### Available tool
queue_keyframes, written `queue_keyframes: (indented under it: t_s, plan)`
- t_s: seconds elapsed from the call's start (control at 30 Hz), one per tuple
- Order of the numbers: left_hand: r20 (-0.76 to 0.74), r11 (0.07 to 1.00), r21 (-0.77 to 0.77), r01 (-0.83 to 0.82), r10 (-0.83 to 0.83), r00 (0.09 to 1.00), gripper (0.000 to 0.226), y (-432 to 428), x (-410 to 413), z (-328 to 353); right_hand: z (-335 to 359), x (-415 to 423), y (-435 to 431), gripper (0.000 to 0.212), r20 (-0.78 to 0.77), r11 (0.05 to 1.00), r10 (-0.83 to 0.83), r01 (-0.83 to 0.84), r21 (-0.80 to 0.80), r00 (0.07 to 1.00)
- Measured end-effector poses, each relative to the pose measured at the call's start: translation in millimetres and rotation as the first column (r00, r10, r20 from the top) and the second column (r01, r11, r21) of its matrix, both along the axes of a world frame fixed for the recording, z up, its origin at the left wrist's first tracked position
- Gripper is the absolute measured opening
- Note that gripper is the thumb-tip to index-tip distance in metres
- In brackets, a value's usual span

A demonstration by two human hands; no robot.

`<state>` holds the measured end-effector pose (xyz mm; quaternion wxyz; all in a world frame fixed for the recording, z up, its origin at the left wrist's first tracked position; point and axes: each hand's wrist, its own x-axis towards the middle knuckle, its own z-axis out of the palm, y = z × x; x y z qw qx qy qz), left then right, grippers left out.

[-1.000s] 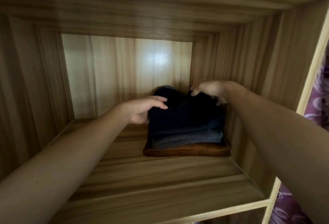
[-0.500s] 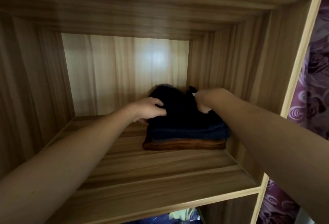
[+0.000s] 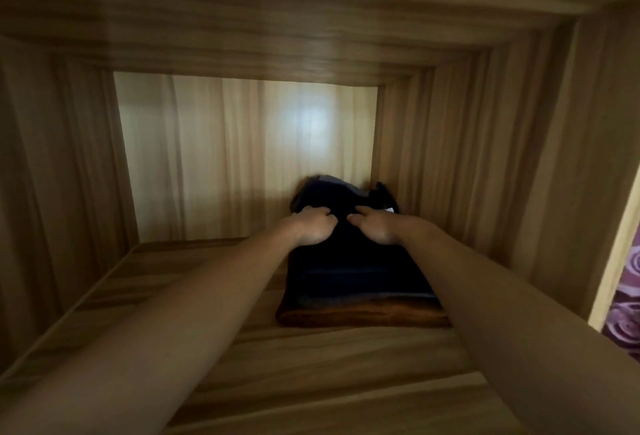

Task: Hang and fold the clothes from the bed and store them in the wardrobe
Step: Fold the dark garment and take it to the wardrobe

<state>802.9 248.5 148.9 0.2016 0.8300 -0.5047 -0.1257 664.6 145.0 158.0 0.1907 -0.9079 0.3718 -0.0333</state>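
Head view, looking into one wooden wardrobe compartment (image 3: 485,164).

- Stack of folded clothes sits on the shelf (image 3: 311,372), at the back right, close to the right side wall. I cannot tell whether it touches that wall.
- Bottom layer is a brown folded garment (image 3: 360,317). Above it a thin grey-blue layer (image 3: 349,297) shows at the front edge. On top lies the dark navy garment (image 3: 346,261), and its far end bunches up against the pale back panel (image 3: 221,157).
- Left grip (image 3: 313,229) is on top of the dark navy garment near its far end, fingers curled into the cloth and grasping it.
- Right grip (image 3: 376,227) is just beside the left one on the same garment, fingers bent and pointing left. The frame is blurred, so I cannot tell whether it pinches the cloth or only presses on it.
- Both bare forearms reach in from the near edge.
- A purple floral fabric (image 3: 627,313) shows at the right margin, outside the wardrobe.
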Motion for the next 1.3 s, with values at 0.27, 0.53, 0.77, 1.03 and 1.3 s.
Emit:
queue_keyframes:
  t_s: [0.27, 0.53, 0.77, 1.03, 1.3]
  plan:
    - [0.154, 0.994, 0.068, -0.084, 0.073, 0.985, 0.067, -42.3, 20.6, -8.8, -13.6, 28.3, -35.1, 0.065, -0.099, 0.996, 0.002, -0.011, -0.091, 0.995]
    - [0.092, 0.993, 0.089, -0.074, 0.065, 0.994, 0.069, -38.8, 24.9, -11.9, -20.0, 26.9, -38.6, 0.067, 0.014, 1.000, 0.015, -0.014, -0.011, 1.000]
    - [-0.002, 0.996, 0.058, 0.067, -0.067, 0.998, 0.081, 25.4, -5.5, 6.6, 6.1, -26.3, 18.2, 0.065, 0.018, 0.966, 0.036, -0.031, -0.255, 0.999]
    - [0.039, 0.995, 0.049, 0.091, -0.093, 0.995, 0.088, 96.0, -57.2, -17.8, -21.8, -92.8, 81.9, 0.090, -0.068, 0.955, 0.107, -0.122, -0.270, 0.992]
    - [0.096, 1.000, -0.006, 0.023, -0.022, 0.995, 0.069, 191.4, -110.2, -16.8, -20.6, -151.9, 111.2, 0.072, 0.017, 0.906, 0.272, -0.250, -0.342, 0.962]
